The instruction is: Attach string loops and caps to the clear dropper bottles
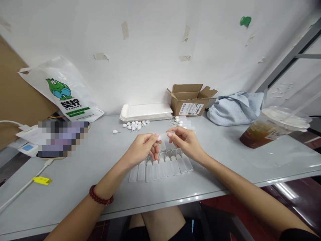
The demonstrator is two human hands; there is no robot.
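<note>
**Two hands on one small frosted piece above a row of bottles**

From where I stand, the person's left hand (144,145) and right hand (187,142) meet over the grey, smooth-topped table (218,144), both pinching a small frosted-white translucent piece (163,136) — its exact shape is partly covered by the fingers. The left thumb and fingers grip one end, the right thumb and fingers the other.

Just below, nearer the person, small frosted translucent plastic bottles (163,170) lie side by side in a row, thin pale loops at their tops. Beyond the hands sits a loose cluster of small white pointed caps (135,126), with one lying apart to the left — near a stack of flat white trays (147,112). An open brown cardboard box (189,102) stands right beside that stack, against the wall.
</note>
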